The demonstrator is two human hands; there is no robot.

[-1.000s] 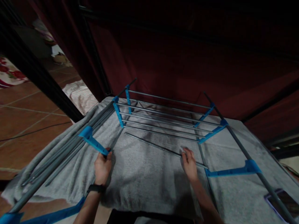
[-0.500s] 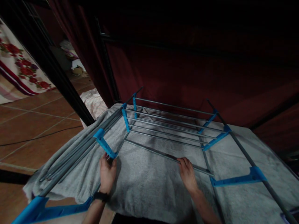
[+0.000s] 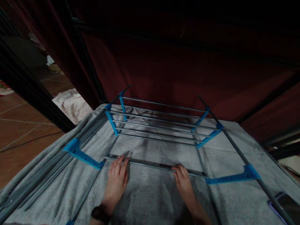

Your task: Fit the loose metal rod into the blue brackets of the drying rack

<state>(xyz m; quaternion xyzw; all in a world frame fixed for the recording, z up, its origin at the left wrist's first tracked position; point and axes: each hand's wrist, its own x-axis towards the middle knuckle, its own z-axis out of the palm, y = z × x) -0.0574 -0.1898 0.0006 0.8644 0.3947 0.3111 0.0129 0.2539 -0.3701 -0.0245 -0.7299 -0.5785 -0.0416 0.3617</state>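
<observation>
A grey metal rod [image 3: 150, 164] lies across the near part of a rack frame with blue plastic brackets and grey tubes. My left hand [image 3: 117, 176] grips this rod near its left end, fingers bent over the top. Toward the rod's right part, my right hand [image 3: 184, 179] is closed on it with the fingertips curled around. The rod's right end touches or lies close to a blue bracket [image 3: 232, 179]. Another blue bracket [image 3: 82, 155] is left of my left hand, slightly below the rod's left end. Farther back, several crossbars [image 3: 152, 141] span between blue brackets.
A bundle of loose grey rods [image 3: 58, 165] lies along the left side. The rack rests on a grey blanket [image 3: 150, 193]. A dark red curtain [image 3: 164, 72] hangs behind. A phone-like dark object [image 3: 287, 203] lies at the lower right, partly behind a tube.
My left hand has moved from the left bracket onto the rod. The rod's left end has come nearer, toward that bracket. My right hand stays on the rod. The view has shifted right.
</observation>
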